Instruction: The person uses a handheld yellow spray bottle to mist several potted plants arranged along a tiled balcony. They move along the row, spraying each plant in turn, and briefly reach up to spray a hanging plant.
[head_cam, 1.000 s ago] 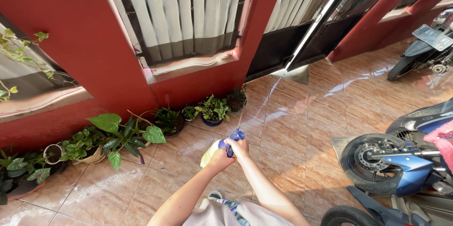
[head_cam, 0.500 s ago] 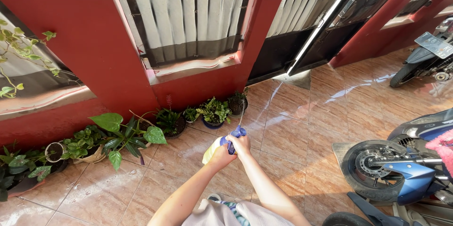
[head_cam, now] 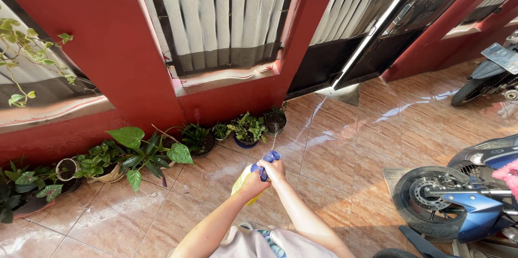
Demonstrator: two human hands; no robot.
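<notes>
Hands as before: left hand [head_cam: 252,183] wrapped around yellow spray bottle [head_cam: 241,184], right hand [head_cam: 276,170] clamped on its blue nozzle [head_cam: 268,158], above wet floor tiles [head_cam: 334,155]. Aimed at potted plants [head_cam: 245,128] along red wall [head_cam: 108,58]. Thin water stream shorter than earlier. Motorbike [head_cam: 458,198] right.

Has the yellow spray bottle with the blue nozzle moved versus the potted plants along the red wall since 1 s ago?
No. The yellow spray bottle stays just in front of the small potted plants; only the camera shifted.
</notes>
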